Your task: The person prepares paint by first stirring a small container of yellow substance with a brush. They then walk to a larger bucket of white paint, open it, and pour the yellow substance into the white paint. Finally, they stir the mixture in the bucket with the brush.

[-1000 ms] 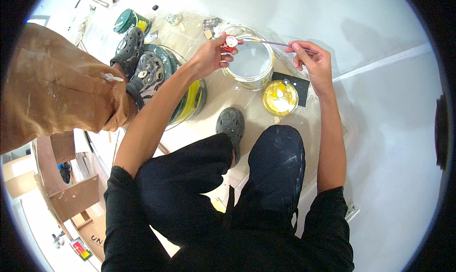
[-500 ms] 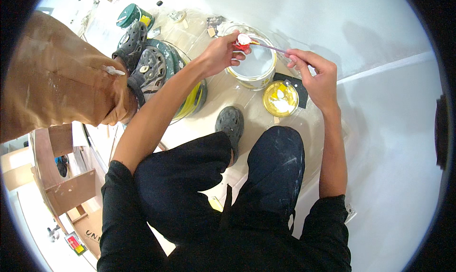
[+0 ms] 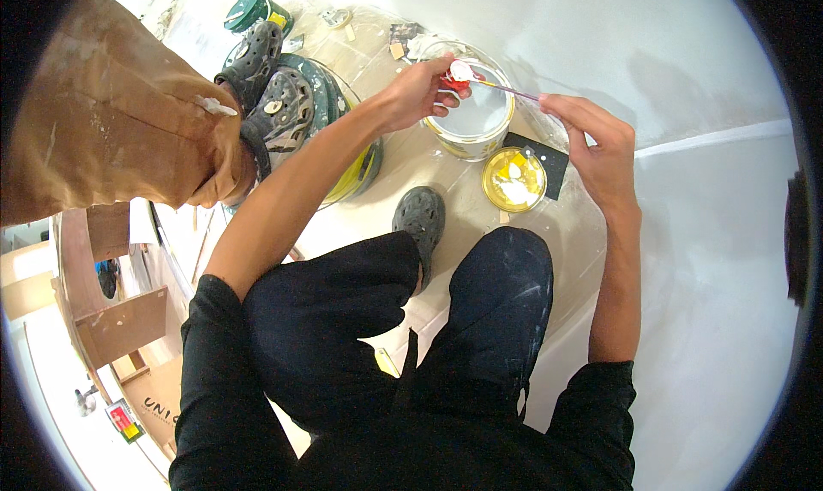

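Closed around a small red cap-like container (image 3: 461, 73) with white paint in it, my left hand (image 3: 420, 92) is over the left part of an open white bucket (image 3: 467, 148). Pale paint or liquid shows inside the bucket. My right hand (image 3: 596, 140) pinches a thin purplish stick (image 3: 513, 91), perhaps a slim paintbrush. Its far end reaches the container; whether it dips into the paint is too small to tell. Below the bucket, a round yellow lid (image 3: 493, 191) smeared with white paint lies partly over a flat black sheet (image 3: 553, 172).
At the left, another person in brown trousers (image 3: 111, 114) and dark clogs (image 3: 287, 105) stands on a large green bucket (image 3: 330, 97). A smaller green tub (image 3: 246, 11) is beyond. A pale wall (image 3: 703, 234) rises close on my right. Wooden shelving (image 3: 124, 328) is at lower left.
Both hands, the red container and the stick appear further right and slightly lower in the picture, and my right hand is a little farther from my left. Both grips are unchanged.
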The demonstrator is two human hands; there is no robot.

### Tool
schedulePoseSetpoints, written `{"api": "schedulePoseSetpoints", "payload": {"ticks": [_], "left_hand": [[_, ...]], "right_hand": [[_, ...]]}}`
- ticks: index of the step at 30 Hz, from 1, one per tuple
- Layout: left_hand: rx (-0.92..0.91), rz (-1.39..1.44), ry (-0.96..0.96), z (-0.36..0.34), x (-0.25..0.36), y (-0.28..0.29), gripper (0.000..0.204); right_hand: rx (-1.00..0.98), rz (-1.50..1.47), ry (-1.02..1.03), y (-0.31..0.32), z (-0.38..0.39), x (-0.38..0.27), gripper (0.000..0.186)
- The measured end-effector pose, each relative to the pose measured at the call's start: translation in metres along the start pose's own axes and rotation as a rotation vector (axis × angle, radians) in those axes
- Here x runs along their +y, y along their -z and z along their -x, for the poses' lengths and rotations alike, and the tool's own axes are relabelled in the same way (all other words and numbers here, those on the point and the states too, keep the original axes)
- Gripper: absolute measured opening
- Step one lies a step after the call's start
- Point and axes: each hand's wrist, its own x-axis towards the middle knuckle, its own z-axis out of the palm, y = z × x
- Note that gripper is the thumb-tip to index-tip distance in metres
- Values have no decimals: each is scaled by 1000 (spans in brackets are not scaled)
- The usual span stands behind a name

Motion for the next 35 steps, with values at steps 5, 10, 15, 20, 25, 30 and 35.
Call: {"api": "schedulePoseSetpoints", "payload": {"ticks": [5,10,15,20,25,30,35], "left_hand": [[53,-27,7,0,-3,-5,44],[3,-23,-26,1,-2,-7,42],[-48,-13,-18,2,1,-6,40],[3,-42,-9,6,1,-8,49],[96,-72,-31,10,-7,17,50],[176,-27,-40,12,-15,27,49],[220,15,-66,24,-16,34,47]], "right_hand": [[37,-5,-11,3,-1,0,20],[69,-54,-45,-4,-1,7,16],[73,-59,-94,-3,1,8,15],[126,-68,-121,1,4,14,14],[109,-162,-155,-20,-2,27,12],[-140,63,-88,-80,-23,57,11],[-419,372,-75,-132,-39,86,22]]}}
